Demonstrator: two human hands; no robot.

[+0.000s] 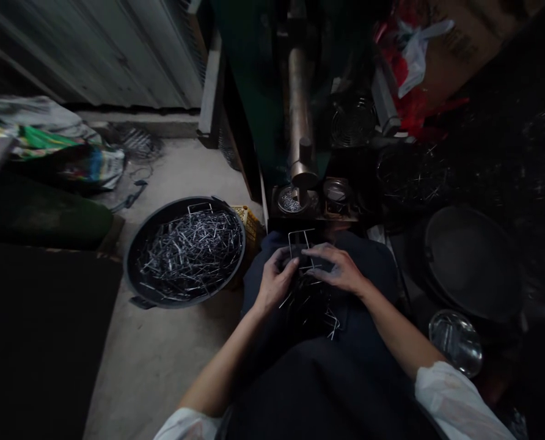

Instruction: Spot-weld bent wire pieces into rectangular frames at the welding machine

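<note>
L hand [279, 276] clamped on bent wire frame [300, 231], set betw. both hands; R hand [340, 270] at frame's R side, grip can't be told. Loose wire pcs [333, 322] bodyward of hands; basin [137, 256] w/ wire pile [190, 253] L of L hand.

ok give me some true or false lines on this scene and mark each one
1. The left hand and right hand both touch a wire frame. True.
2. A yellow crate shows beside the basin. True.
3. The basin holds only water. False: it holds a heap of bent wire pieces.
4. The right sleeve covers the wrist. False: the right forearm is bare.
</note>
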